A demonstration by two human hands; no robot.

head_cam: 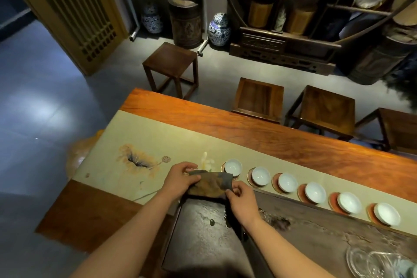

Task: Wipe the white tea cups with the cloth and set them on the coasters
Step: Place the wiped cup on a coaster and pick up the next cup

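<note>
Six white cups (315, 192) upright on red coasters (302, 194), diagonal row; brown cloth (209, 184) crumpled nr leftmost.

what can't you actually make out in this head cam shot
- Head view: the coaster under the cup nearest the cloth is partly covered by it.
- Whatever lies beneath the cloth: hidden by it, the left hand and the right hand.
- Glassware at the lower right: cut off by the frame edge and blurred.
- Whether the six white cups are dry: too small to tell.
</note>
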